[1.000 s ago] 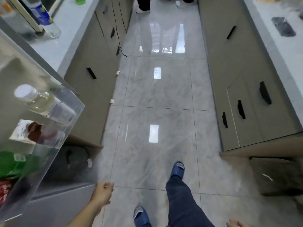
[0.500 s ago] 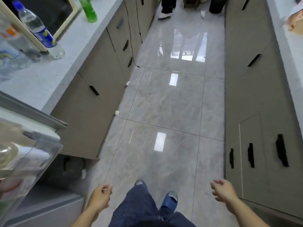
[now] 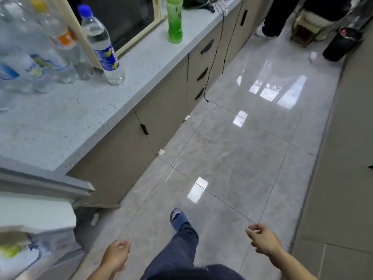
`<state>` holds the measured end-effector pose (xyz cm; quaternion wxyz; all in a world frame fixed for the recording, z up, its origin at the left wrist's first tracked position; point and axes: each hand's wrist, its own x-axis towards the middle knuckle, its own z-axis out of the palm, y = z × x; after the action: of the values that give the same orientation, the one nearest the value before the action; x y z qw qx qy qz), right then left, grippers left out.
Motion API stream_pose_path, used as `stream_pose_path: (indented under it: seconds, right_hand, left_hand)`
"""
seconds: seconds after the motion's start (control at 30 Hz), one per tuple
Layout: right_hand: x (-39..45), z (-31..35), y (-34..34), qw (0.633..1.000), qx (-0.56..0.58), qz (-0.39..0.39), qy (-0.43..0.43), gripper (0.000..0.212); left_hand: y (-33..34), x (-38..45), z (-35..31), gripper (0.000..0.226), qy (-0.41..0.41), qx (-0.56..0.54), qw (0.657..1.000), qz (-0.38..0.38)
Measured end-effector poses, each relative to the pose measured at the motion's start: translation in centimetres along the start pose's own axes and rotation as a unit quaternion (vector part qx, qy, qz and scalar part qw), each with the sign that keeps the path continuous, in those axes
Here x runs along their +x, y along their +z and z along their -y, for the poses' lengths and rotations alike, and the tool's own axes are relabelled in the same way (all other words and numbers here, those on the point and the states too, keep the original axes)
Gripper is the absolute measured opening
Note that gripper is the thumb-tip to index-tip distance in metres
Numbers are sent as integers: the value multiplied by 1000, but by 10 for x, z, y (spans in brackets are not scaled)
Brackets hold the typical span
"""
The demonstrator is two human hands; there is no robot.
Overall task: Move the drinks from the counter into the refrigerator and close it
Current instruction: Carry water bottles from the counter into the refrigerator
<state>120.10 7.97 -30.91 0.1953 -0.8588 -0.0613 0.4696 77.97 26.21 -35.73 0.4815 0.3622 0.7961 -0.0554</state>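
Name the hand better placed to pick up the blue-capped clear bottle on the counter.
Left: the empty left hand hangs on the counter side, below the blue-capped clear plastic bottle; the right hand hangs across the aisle.

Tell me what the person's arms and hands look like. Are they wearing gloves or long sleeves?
No gloves and no long sleeves. Both forearms are bare right to the bottom edge of the head view, so no sleeve shows at all. The left hand and the right hand are bare too, with no ring, watch or bracelet visible. Lower down, the person wears dark blue jeans and a blue slipper.

Glossy tiled floor (image 3: pixel 232 154), speckled matt counter (image 3: pixel 66 126), clear plastic bottles (image 3: pixel 101 45).
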Motion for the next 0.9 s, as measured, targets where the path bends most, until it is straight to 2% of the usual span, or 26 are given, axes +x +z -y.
stream_pose_path:
  seconds: [0.23,0.53,0.6,0.73,0.9]
  right_hand:
    - [60,115,-12,992,-102,32,-62,11]
    - [139,258,16,955,-249,102,-124,15]
    - [155,295,28,941,-283,106,-154,14]
    - [174,373,62,905,-317,146,-244,25]
    - [131,468,115,841,-340,258,-332,6]
  left_hand:
    - [-8,-3,-128,18,85,-124,988,31]
    - [-26,-15,-198,18,51,-262,963,-26]
    - [-34,-19,-208,15,21,-297,953,-61]
    - [-42,-32,-224,11,-29,-356,926,-122]
    - [-48,-46,-249,9,-45,-443,876,-184]
